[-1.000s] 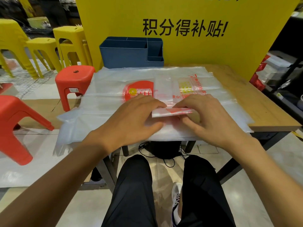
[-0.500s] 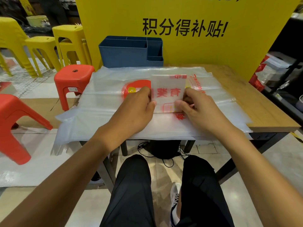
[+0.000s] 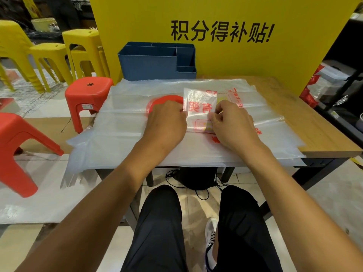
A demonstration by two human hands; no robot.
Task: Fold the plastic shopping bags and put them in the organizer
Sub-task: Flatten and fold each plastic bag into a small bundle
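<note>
1. Head view looks down over a wooden table (image 3: 306,122) where a stack of flat plastic bags (image 3: 125,134) lies spread; its near-left corner hangs off the table edge.
2. On top of that stack sits a small folded bag (image 3: 199,107), a narrow packet with red print on it; its far end tilts up toward the camera while the near end lies on the stack.
3. Left hand (image 3: 167,122) pinches the packet's left edge, fingers curled over it; right hand (image 3: 233,124) pinches the right edge, thumb and fingertips closed on the plastic; the two hands are close together with only the packet between them.
4. Blue organizer (image 3: 151,64) stands at the far edge of the table, behind the stack and a little left of the hands, against a yellow board (image 3: 235,61) with black lettering; its compartments look bare as far as I can see into them.
5. Red stool (image 3: 88,97) stands just left of the table; another red stool (image 3: 17,146) sits nearer at the left edge; yellow stools (image 3: 49,55) crowd behind them.
6. Below the table edge are the person's knees in black trousers (image 3: 163,222).
</note>
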